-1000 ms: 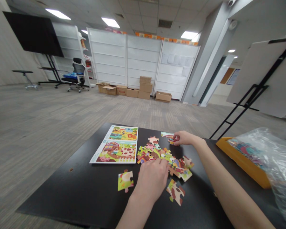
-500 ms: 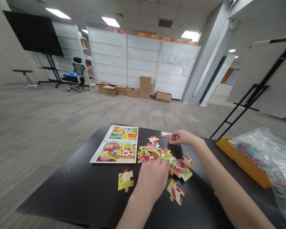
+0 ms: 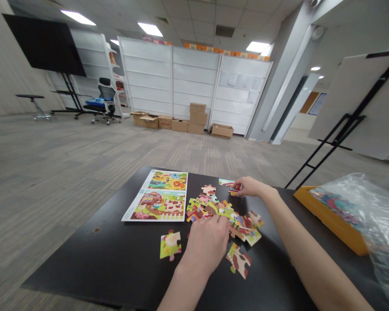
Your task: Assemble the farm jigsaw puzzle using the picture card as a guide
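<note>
On the black table (image 3: 116, 255), a heap of colourful puzzle pieces (image 3: 220, 214) lies at the centre. My left hand (image 3: 205, 246) rests knuckles up at the near edge of the heap, fingers curled onto pieces; what they hold is hidden. My right hand (image 3: 251, 186) reaches to the far edge and pinches a red puzzle piece (image 3: 234, 189) beside a pale piece (image 3: 225, 182). Single pieces lie apart: a green one (image 3: 170, 245) to the left of my left hand and a brown-and-white one (image 3: 239, 260) to its right.
A printed picture sheet (image 3: 160, 198) lies left of the heap. An orange tray (image 3: 330, 220) under a clear plastic bag (image 3: 366, 216) of pieces sits at the table's right. A black easel (image 3: 340, 134) stands beyond it. Cardboard boxes, an office chair and white shelving stand far back.
My right hand has shifted slightly up and left with the red piece towards the pale piece. My left hand has stayed put.
</note>
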Demonstrator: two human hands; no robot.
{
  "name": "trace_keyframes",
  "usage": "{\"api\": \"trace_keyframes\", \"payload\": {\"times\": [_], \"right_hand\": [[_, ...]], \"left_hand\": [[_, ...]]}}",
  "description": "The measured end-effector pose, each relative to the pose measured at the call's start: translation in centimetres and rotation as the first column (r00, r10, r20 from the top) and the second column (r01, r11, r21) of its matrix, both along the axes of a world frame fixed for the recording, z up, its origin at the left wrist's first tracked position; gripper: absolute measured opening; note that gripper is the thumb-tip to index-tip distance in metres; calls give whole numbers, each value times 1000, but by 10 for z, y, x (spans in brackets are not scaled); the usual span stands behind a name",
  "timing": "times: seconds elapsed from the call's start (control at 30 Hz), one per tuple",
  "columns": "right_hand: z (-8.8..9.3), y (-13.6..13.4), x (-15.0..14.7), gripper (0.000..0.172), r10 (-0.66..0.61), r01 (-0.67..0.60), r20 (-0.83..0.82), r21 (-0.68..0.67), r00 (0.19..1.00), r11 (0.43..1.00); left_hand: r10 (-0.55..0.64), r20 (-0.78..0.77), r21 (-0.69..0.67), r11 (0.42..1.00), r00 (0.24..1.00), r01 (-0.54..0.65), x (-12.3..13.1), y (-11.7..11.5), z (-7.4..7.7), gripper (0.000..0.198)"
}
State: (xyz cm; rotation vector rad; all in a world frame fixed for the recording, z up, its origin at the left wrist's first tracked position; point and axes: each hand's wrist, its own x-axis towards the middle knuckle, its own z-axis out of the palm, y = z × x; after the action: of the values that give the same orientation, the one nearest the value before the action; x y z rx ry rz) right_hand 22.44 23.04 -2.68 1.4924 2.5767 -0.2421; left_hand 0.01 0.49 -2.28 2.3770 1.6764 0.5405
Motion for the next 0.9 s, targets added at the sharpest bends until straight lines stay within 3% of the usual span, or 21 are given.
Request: {"api": "trace_keyframes", "payload": {"times": [0.27,0.53,0.7,0.9], "right_hand": [[2,-5,-8,26,-33,31,56,21,998,999],[-2,5,9,42,30,-22,-89,92,996,996],[-4,3,7,53,4,-5,-105,-11,994,1000],[-3,1,6,53,6,-8,-134,-15,991,1000]], "left_hand": [[-16,-10,39,999,1000,17,2,1,-7,20],[-21,-9,43,999,1000,21,3,1,-4,20],[-18,-6,31,999,1000,19,2,1,-4,20],[-13,-8,23,1000,1000,13,0,2,-4,22]]}}
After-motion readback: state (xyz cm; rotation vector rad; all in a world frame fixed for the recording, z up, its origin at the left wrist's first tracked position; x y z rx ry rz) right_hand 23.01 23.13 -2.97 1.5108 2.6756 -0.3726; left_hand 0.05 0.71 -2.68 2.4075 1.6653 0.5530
